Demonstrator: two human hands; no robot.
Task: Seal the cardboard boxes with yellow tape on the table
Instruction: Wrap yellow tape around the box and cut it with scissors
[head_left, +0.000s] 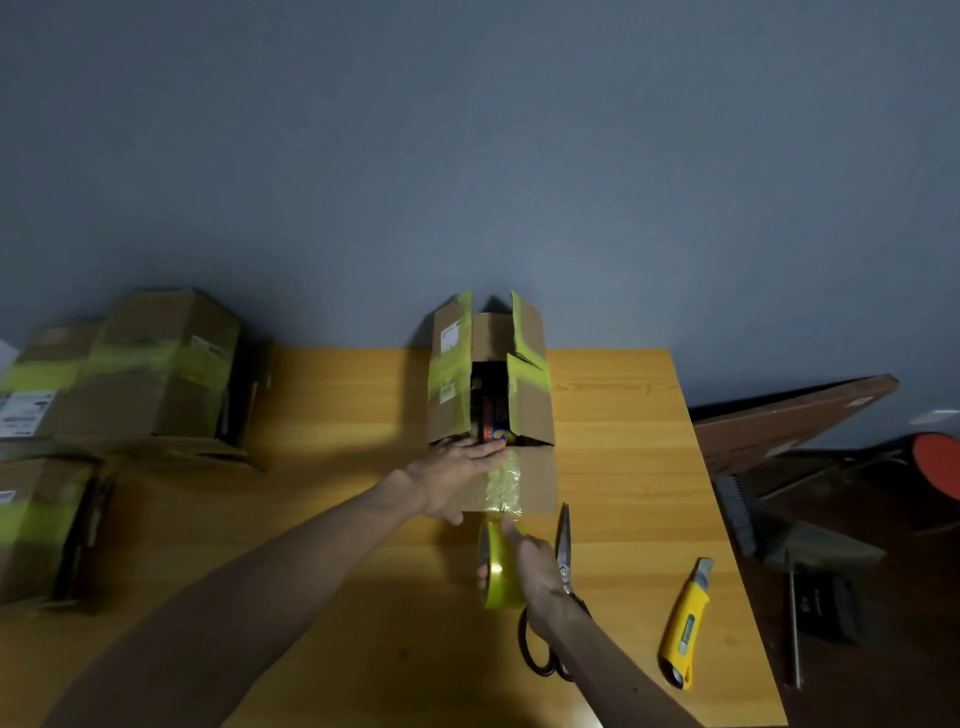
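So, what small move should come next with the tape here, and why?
Probably pull the tape roll a little toward you with the right hand to tighten the strip: it looks wrinkled on the box, and the left hand presses its far end.

Matt cardboard box (535, 415), glossy yellow tape (500, 569), smooth wooden table (623, 467)
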